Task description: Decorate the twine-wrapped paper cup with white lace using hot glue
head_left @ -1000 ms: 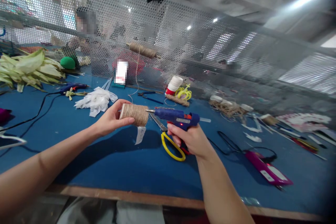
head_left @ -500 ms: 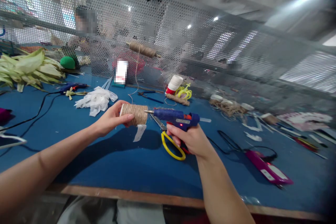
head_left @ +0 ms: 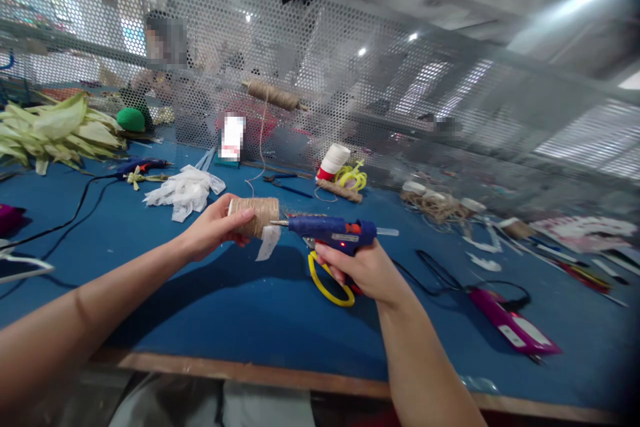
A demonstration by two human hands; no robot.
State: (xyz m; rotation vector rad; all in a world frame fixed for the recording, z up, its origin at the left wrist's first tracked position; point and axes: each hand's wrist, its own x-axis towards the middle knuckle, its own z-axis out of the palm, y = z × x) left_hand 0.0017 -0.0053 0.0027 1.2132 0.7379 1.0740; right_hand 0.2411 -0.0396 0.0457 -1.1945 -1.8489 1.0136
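My left hand [head_left: 215, 225] is closed around a short cylinder wrapped in brown twine [head_left: 261, 215], held sideways above the table. A strip of white lace [head_left: 269, 243] hangs from the cylinder's right end. In my right hand [head_left: 357, 265] is a blue hot glue gun [head_left: 323, 229], a glue stick poking out of its back. Its metal nozzle is at the right end of the twine, by the top of the lace; whether it touches I cannot tell. Scissors with yellow handles [head_left: 327, 288] lie below the gun, partly hidden by it and my right hand.
White lace [head_left: 183, 188] is heaped behind my left hand. Farther back lie pliers [head_left: 287, 183], a white roll [head_left: 334, 160] and yellow ribbon [head_left: 351, 177]. A purple device [head_left: 515, 323] with a cable lies at right. Perforated metal mesh [head_left: 380, 93] closes off the back; a person sits beyond it.
The glue gun's nozzle has moved slightly down and left along the twine's right end. My left hand has turned the cylinder a little, and the lace strip has shifted with it.
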